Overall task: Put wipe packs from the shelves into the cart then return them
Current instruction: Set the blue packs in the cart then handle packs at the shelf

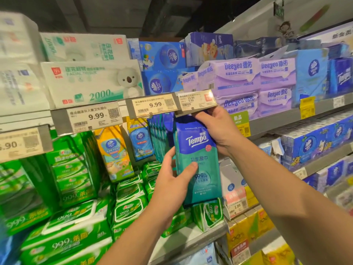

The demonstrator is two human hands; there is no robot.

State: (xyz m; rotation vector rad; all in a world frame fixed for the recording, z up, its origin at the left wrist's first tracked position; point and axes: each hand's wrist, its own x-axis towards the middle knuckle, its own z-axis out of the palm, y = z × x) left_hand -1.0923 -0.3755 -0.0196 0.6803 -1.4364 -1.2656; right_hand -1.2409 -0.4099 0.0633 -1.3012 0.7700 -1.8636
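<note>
head view — tempo wipe pack [196, 161] upright between left hand [172, 180] and right hand [215, 127]

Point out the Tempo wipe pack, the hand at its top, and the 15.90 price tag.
Tempo wipe pack [196, 159]: head view, front face below the logo.
Right hand [215, 125]: head view, back of the hand.
15.90 price tag [193, 100]: head view, printed face.

Blurred packs [17, 60] at left edge
</note>
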